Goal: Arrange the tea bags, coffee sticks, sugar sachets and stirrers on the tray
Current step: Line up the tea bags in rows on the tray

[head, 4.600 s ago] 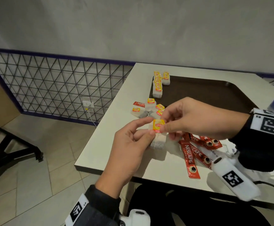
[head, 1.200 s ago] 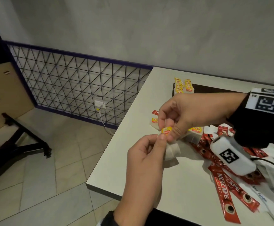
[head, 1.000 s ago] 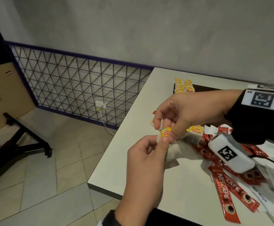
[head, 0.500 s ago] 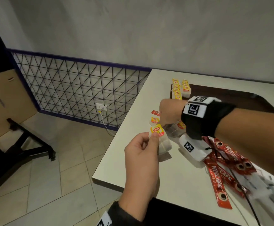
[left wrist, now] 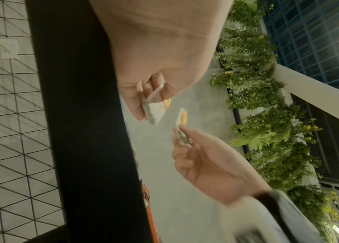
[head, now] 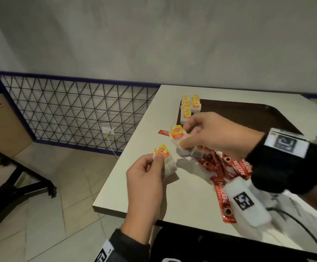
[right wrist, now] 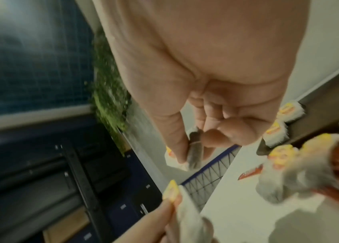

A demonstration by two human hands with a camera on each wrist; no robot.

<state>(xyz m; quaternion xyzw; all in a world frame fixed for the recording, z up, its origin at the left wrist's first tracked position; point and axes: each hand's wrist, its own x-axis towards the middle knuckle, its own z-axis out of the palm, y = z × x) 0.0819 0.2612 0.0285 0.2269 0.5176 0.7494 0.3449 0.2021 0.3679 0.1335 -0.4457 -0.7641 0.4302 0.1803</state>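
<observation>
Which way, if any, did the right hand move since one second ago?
Yes. The right hand left the left hand and moved toward the yellow-tagged white tea bags lined on the dark brown plastic tray.

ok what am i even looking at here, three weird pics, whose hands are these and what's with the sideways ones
There is no machine here: a person is sorting drink supplies with bare hands while wearing three cameras. The wide picture comes from a camera on the head, looking down at a white table. The two tilted pictures come from cameras strapped to each wrist, looking along the fingers, so they appear sideways.

The left hand pinches a tea bag by its yellow tag. The right hand holds another tea bag.

On the table lie red coffee sticks and a dark tray, where more tea bags already sit in rows at its left edge.
</observation>
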